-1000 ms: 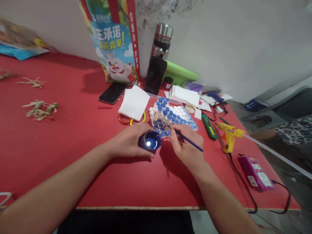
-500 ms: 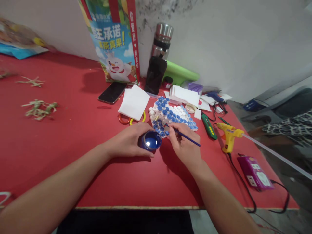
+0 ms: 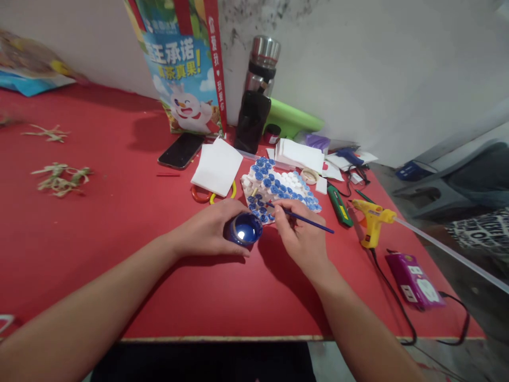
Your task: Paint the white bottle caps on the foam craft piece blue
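Observation:
My left hand is wrapped round a small clear jar of blue paint, tilted so that its open mouth faces me. Between the fingers of my right hand is a thin blue paintbrush. Its tip reaches left over a craft piece made of many small round discs on a pale base. Some discs are dark blue, some light blue, and others white. The brush tip is near the dark blue discs at the front left; whether it touches them I cannot tell.
Behind lie white paper sheets over red and yellow scissors handles, a phone and a steel flask. To the right are a green utility knife, a yellow glue gun and a purple power box. Straw bits lie left.
The brush in my right hand has swung slightly, its rear end now lower and farther right. The jar stays in my left hand. The whole view has shifted a little.

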Available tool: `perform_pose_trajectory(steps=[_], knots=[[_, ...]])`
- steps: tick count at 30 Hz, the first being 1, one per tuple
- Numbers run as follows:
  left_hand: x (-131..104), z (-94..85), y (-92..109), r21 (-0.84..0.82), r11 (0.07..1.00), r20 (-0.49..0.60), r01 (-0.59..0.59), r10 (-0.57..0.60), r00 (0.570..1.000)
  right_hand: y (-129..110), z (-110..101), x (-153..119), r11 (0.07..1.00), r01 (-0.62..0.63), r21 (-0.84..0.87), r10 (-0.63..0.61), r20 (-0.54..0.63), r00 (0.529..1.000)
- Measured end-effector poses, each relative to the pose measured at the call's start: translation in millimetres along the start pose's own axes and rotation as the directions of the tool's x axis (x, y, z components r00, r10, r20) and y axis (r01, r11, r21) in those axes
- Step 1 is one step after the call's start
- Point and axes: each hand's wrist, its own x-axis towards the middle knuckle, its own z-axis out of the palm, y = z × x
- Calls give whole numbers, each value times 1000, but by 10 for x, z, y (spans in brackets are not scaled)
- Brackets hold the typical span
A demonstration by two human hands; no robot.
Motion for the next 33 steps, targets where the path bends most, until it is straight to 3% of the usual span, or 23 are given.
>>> perform_pose_trajectory(steps=[11, 22, 27, 33], knots=[[-3, -11, 21, 14, 1000, -2, 15, -15, 1000, 23, 10, 4, 994, -85, 68, 86, -15, 996], [-6, -2, 10, -6, 1000, -4, -5, 4, 1000, 72, 8, 7, 997, -76, 26, 76, -15, 997], [-10, 1, 5, 0, 1000, -5, 0, 0, 1000, 75, -9, 7, 999, -25, -33, 24, -40, 999], [-3, 0, -4, 2, 1000, 3, -7, 7, 1000, 77, 1, -6, 984, 113, -138, -121, -50, 991]])
